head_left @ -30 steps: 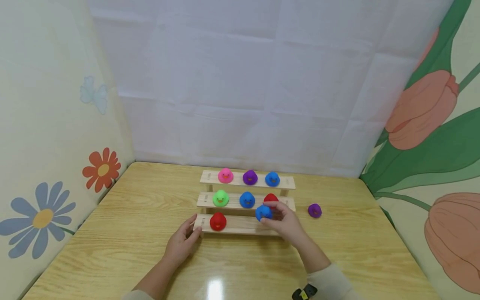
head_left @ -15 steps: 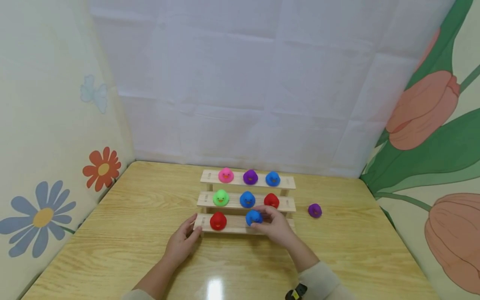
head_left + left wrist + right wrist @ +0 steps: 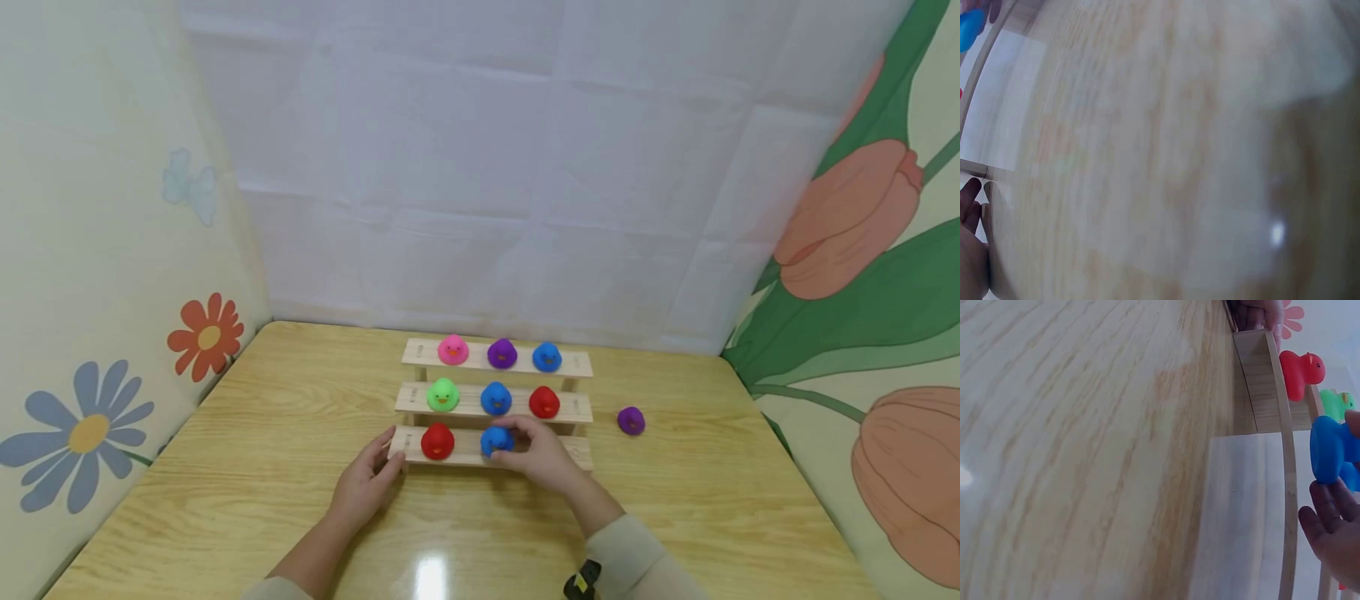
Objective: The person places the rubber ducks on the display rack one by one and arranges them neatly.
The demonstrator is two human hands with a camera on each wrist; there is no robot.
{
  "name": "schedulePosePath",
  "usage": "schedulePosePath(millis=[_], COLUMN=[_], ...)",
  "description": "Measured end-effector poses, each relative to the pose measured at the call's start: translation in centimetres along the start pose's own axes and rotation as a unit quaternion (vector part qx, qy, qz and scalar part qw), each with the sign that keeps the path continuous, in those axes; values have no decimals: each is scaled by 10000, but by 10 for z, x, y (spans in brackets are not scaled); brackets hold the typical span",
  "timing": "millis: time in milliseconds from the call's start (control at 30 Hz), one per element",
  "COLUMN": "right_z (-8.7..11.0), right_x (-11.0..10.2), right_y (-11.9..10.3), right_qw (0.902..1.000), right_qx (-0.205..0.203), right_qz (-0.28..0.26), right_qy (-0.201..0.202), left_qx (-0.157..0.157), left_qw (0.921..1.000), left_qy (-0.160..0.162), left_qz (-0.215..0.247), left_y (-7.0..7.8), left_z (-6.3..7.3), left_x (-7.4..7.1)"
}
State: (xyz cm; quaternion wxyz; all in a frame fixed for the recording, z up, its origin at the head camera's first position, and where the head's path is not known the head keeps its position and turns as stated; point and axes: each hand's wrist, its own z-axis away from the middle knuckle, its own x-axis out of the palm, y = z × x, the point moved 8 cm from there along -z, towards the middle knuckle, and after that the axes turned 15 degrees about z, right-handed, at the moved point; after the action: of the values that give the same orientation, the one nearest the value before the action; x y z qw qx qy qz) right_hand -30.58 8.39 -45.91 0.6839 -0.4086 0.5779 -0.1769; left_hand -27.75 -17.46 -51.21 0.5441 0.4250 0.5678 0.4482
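My right hand (image 3: 546, 457) pinches a blue rubber duck (image 3: 497, 441) between thumb and fingers, close over the middle of the lowest step of a three-step wooden rack (image 3: 467, 450). In the right wrist view the blue duck (image 3: 1327, 450) shows its flat base beyond the step's edge. A red duck (image 3: 437, 442) sits to its left on the same step. My left hand (image 3: 362, 482) grips the left end of that step, thumb in front. Green (image 3: 443, 395), blue (image 3: 496, 398) and red (image 3: 544, 402) ducks stand on the middle step.
On the top step are pink (image 3: 453, 350), purple (image 3: 502, 354) and blue (image 3: 547, 357) ducks. Another purple duck (image 3: 632, 421) lies on the wooden table (image 3: 697, 467) right of the rack. A white cloth (image 3: 465, 208) hangs behind; patterned walls flank the table.
My right hand has carried the blue duck left and down to the lowest step's middle, uncovering the red duck on the middle step. The left hand has stayed at the rack's end.
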Motion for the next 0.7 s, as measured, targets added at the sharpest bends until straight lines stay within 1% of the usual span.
schedulePosePath(millis=[133,267,700], right_z=[-2,-2,-3], right_x=[3,6,11], right_y=[0,-2,-3], right_qw=[9998,9995,9993], right_qx=[-63,-125,-65], right_qz=[147,178,218], right_qy=[-124,-214,-284], left_qx=[-20,-25,-100], left_qw=[10000,10000,9999], left_qy=[-4,-1,-19], left_qz=[-6,4,-14], left_y=[-1,-2,-1], left_z=[0,-1,1], left_x=[0,0,-1])
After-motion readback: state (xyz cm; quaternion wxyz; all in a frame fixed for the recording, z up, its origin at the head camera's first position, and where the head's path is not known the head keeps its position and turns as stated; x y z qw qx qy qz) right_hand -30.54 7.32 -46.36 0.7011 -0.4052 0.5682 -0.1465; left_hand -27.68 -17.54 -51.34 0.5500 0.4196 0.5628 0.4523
